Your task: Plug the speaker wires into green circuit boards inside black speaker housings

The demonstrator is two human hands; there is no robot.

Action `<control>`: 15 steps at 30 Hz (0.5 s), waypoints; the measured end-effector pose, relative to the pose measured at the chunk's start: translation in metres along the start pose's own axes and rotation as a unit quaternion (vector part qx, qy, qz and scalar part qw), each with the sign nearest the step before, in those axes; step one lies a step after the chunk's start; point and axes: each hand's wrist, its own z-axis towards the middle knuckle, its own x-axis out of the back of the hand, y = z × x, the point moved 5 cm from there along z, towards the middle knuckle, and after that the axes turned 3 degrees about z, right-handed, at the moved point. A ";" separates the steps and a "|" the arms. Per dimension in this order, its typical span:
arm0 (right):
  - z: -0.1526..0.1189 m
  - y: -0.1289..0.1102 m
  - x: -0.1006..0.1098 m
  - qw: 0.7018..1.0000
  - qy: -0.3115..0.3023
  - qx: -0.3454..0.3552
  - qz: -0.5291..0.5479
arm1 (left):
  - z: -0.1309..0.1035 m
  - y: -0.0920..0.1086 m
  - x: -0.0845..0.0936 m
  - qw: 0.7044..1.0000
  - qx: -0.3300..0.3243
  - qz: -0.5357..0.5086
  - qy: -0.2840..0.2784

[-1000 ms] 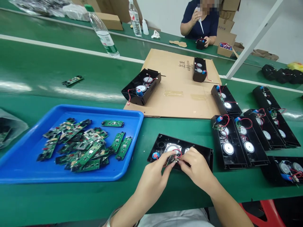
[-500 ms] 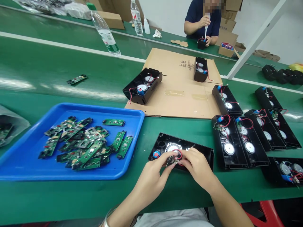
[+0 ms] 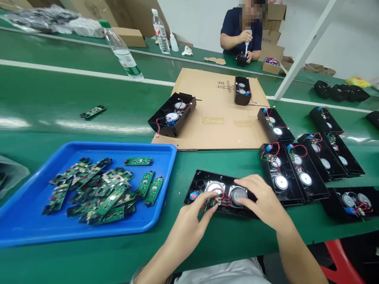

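Note:
My left hand (image 3: 194,215) pinches a small circuit board (image 3: 211,203) with red wires running from it. The board is above the left part of a black speaker housing (image 3: 204,177) lying on the green table. Inside the housing sit two round speakers (image 3: 238,194) and a blue cylindrical battery (image 3: 194,196) at its left end. Over the right speaker, my right hand (image 3: 260,201) is open, thumb and fingers spread, with nothing between them. Part of the housing's right end is hidden behind that hand.
A blue tray (image 3: 89,232) heaped with circuit boards (image 3: 109,193) stands at left. Several black speaker housings (image 3: 280,173) line the right. Others stand on a cardboard sheet (image 3: 219,134) ahead. A water bottle (image 3: 122,55) stands farther back. Across the table, a person (image 3: 241,35) works on another housing.
My right hand has let go of the wires at the board and moved right, its fingers spreading. My left hand keeps the board. The view has shifted slightly.

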 end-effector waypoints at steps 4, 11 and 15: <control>-0.005 0.002 0.002 0.987 -0.085 0.010 -0.137 | -0.008 -0.003 0.004 0.999 -0.023 0.043 0.001; -0.002 0.005 -0.026 0.967 -0.185 -0.059 -0.163 | -0.015 -0.012 0.013 0.992 -0.062 0.102 0.030; -0.015 -0.004 -0.021 0.982 -0.120 -0.056 -0.131 | -0.022 -0.015 0.022 0.997 -0.064 0.034 0.034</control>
